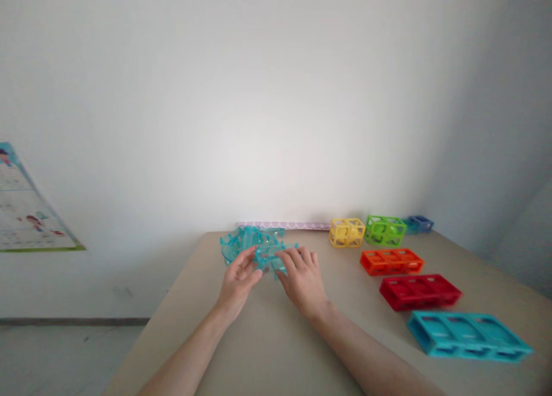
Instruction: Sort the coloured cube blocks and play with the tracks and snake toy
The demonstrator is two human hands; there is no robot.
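A clear teal plastic toy piece [268, 251] with a channel-like shape is held between my two hands above the table. My left hand [240, 278] pinches its left end between thumb and fingers. From the right, my right hand [302, 276] curls over the piece, with thumb underneath and fingers on top, partly hiding it. Right behind the hands lies a heap of similar clear teal pieces [235, 241]; where the held piece ends against the heap is hard to make out.
On the right stand toy frame blocks: yellow [347, 233], green [385, 230], orange [391, 261], red [420, 291] and turquoise [468, 335]. A dark blue block [421, 223] sits in the far corner. A purple patterned strip [302, 226] runs along the wall behind the table [267, 350].
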